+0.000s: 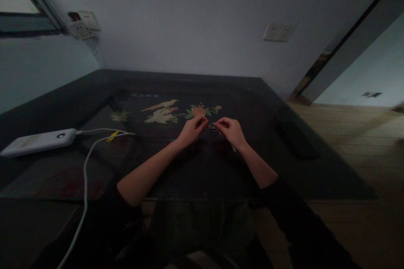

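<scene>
Centrally in the frame, the left hand and right hand pinch opposite ends of a small dark pen-like thing, held just above the table, apparently for close fingertip work. At left, a power bank lies with its cable trailing to the bottom edge.

table: black, glossy, pale bird and orange flower inlay | power bank: white | cable: white, yellow tie | small item: green-dark | sleeves: black
</scene>
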Motion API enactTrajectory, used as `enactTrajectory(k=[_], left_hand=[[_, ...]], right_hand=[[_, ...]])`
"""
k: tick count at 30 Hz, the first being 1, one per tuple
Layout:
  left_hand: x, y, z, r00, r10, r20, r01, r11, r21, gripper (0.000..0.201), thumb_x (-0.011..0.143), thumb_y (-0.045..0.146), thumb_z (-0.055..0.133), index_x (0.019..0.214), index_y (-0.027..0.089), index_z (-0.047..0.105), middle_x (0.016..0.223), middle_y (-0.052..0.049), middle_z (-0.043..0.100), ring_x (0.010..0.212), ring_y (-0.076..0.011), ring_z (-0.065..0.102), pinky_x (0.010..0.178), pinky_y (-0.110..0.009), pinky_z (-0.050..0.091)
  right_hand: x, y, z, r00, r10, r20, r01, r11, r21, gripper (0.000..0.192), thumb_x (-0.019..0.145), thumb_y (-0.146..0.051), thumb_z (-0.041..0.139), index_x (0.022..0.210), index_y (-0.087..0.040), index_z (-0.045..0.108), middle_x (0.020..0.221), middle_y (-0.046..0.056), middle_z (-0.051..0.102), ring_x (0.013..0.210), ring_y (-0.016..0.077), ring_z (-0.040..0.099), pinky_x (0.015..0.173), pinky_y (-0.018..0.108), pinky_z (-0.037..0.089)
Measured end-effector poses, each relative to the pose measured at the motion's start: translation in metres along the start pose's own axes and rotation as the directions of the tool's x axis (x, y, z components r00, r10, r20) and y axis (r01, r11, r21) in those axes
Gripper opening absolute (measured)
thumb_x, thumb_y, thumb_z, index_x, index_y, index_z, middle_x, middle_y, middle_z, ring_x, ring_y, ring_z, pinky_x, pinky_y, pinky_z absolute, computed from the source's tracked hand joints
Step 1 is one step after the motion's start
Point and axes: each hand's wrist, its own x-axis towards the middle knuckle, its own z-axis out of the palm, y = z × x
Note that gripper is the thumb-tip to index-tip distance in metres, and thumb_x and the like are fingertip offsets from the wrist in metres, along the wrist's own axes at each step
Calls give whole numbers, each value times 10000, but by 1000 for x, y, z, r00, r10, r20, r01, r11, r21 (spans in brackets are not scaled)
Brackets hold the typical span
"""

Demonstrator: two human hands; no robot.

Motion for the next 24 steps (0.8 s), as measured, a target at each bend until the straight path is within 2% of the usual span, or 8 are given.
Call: enactTrajectory(k=[3,6,13,19,24], left_hand=[[0,-7,0,996,85,24,-88,974,211,119,901,250,549,969,192,627,922,-60,682,858,-197,630,795,-322,474],[1,-13,2,983,148,108,-179,908,378,195,860,240,612,1049,200,642,1042,-97,669,1030,-252,604,924,-391,445],[-1,-10,12,954,97,284,-249,785,568,432,889,351,591,1294,204,566,1335,-138,593,1255,-311,500,1055,-481,330],[-3,0,11,924,27,382,-305,653,693,355,950,335,492,1277,230,583,1358,-67,597,1250,-270,512,1065,-453,326],[-7,8,3,910,20,414,-317,678,664,348,904,325,580,1229,200,574,1252,-92,645,1183,-263,557,993,-404,392]], right_hand=[[3,4,-6,999,-11,-46,8,998,-57,207,797,-370,632,723,-177,653,606,14,649,523,151,583,543,267,436],[5,8,-11,995,-26,-100,11,989,-144,172,793,-324,634,713,-174,662,625,19,666,571,158,596,579,267,434],[6,19,-12,990,-39,-135,4,968,-249,134,813,-271,647,740,-171,697,695,34,705,663,173,637,652,273,445],[8,25,-12,988,-44,-149,-3,955,-296,112,809,-250,673,727,-180,702,704,32,708,672,179,645,662,276,451],[9,26,-14,995,-27,-100,-10,936,-353,121,818,-262,679,736,-178,706,715,34,699,659,172,619,633,273,421]])
